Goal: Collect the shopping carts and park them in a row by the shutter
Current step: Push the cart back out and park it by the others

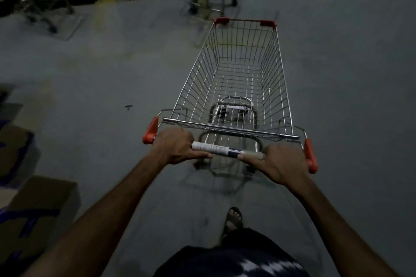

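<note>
both hands (177,146) grip cart handle (225,150)

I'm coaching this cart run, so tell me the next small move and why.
Probably keep rolling the empty wire shopping cart with red corner caps straight ahead: the left hand and right hand grip its handle bar, and blurred parked carts stand ahead across bare floor.

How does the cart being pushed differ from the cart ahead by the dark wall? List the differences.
The pushed cart is near, sharp and gripped at its handle by the left hand and right hand; the far cart stands untouched, small and blurred. The pushed cart shows red corner caps; none show on the far cart. Both are wire-metal.
</note>
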